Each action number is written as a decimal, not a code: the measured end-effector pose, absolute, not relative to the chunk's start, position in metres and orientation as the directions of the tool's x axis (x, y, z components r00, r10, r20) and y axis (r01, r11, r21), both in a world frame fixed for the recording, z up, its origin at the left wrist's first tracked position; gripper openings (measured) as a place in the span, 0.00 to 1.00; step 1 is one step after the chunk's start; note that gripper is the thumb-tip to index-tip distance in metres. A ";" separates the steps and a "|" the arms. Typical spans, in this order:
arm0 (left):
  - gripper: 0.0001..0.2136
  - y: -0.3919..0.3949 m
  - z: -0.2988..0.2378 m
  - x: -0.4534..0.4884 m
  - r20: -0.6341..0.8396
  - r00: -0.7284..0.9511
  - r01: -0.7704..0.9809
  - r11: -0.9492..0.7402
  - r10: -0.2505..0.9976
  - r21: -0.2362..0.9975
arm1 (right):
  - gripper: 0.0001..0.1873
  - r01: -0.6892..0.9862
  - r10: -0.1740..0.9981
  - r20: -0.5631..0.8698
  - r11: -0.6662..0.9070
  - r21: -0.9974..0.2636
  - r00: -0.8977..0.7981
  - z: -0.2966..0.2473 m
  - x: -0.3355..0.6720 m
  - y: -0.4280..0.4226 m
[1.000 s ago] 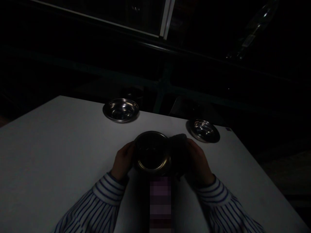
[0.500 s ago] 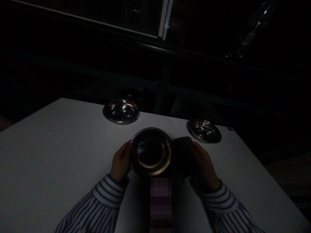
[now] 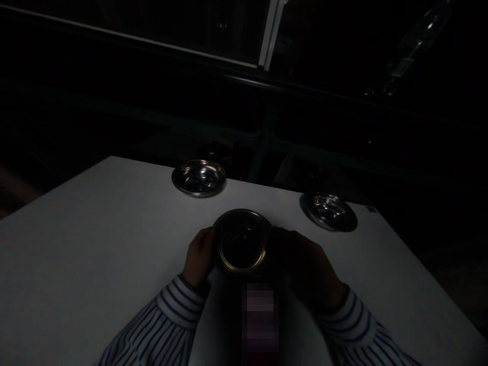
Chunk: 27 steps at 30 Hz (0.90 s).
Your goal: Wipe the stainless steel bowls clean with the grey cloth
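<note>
A steel bowl [image 3: 241, 243] is held just above the white table [image 3: 95, 244], tilted toward me. My left hand [image 3: 199, 257] grips its left rim with curled fingers. My right hand [image 3: 310, 269] presses a dark cloth [image 3: 284, 244] against the bowl's right side. The light is very dim, so the cloth's outline is hard to make out. Both sleeves are white with blue stripes.
Two shallow steel dishes stand near the table's far edge: one dish [image 3: 199, 177] at centre-left, the other dish [image 3: 330, 210] at right. Beyond the table is dark, with a pale frame bar [image 3: 270, 35] overhead. A blurred patch sits at the bottom centre.
The bowl tipped more upright half a second ago and now tilts back toward me. My right hand with the cloth has slid in closer against the bowl's side.
</note>
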<state>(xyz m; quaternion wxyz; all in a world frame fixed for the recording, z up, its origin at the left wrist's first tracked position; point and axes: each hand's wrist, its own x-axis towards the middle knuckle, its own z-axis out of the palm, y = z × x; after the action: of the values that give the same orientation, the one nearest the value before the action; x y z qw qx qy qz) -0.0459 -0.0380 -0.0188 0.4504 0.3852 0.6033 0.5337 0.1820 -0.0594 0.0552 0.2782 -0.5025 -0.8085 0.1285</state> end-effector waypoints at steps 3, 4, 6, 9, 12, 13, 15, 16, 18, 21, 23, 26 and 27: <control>0.22 -0.039 -0.018 -0.046 -0.127 -0.292 -0.032 0.123 0.948 0.992 | 0.15 0.797 0.871 0.303 0.481 -0.366 -0.386 0.060 0.175 -0.058; 0.21 -0.039 -0.018 -0.046 -0.124 -0.292 -0.029 0.121 0.948 0.992 | 0.15 0.809 0.868 0.291 0.486 -0.330 -0.403 0.061 0.173 -0.058; 0.20 -0.039 -0.018 -0.046 -0.117 -0.299 -0.014 0.119 0.947 0.993 | 0.16 0.819 0.857 0.272 0.504 -0.273 -0.437 0.062 0.170 -0.060; 0.20 -0.038 -0.021 -0.047 -0.112 -0.304 -0.016 0.113 0.946 0.994 | 0.16 0.816 0.837 0.302 0.529 -0.234 -0.456 0.060 0.170 -0.063; 0.20 -0.039 -0.022 -0.047 -0.121 -0.308 -0.016 0.122 0.944 0.992 | 0.14 0.797 0.784 0.384 0.579 -0.171 -0.487 0.056 0.170 -0.066; 0.20 -0.039 -0.021 -0.047 -0.124 -0.307 -0.009 0.127 0.944 0.992 | 0.14 0.796 0.768 0.389 0.592 -0.126 -0.509 0.055 0.171 -0.065; 0.19 -0.040 -0.019 -0.047 -0.118 -0.310 0.014 0.129 0.944 0.992 | 0.15 0.809 0.758 0.358 0.588 -0.014 -0.545 0.055 0.170 -0.062; 0.19 -0.040 -0.018 -0.047 -0.109 -0.302 0.031 0.124 0.947 0.992 | 0.16 0.818 0.765 0.334 0.574 0.037 -0.551 0.056 0.168 -0.059; 0.19 -0.041 -0.015 -0.047 -0.067 -0.285 0.085 0.095 0.956 0.992 | 0.19 0.841 0.791 0.292 0.529 0.114 -0.537 0.058 0.159 -0.049; 0.19 -0.040 -0.014 -0.048 0.105 -0.180 0.315 -0.044 0.978 0.948 | 0.20 0.843 0.814 0.223 0.503 0.188 -0.536 0.051 0.138 -0.031; 0.19 -0.040 -0.015 -0.049 0.245 -0.062 0.516 -0.179 0.967 0.838 | 0.19 0.843 0.820 0.205 0.503 0.187 -0.535 0.037 0.122 -0.023; 0.21 -0.042 -0.017 -0.051 0.344 0.022 0.657 -0.273 0.939 0.703 | 0.23 0.836 0.813 0.207 0.545 0.060 -0.545 0.014 0.111 -0.021; 0.21 -0.042 -0.018 -0.051 0.351 0.021 0.662 -0.276 0.936 0.697 | 0.22 0.818 0.799 0.194 0.574 0.036 -0.569 0.008 0.111 -0.022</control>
<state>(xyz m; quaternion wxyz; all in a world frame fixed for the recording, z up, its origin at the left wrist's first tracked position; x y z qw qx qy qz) -0.0510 -0.0424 -0.0184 0.1726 0.6934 0.5762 0.3967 0.1112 -0.0225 0.0083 0.0785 -0.4576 -0.8836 -0.0607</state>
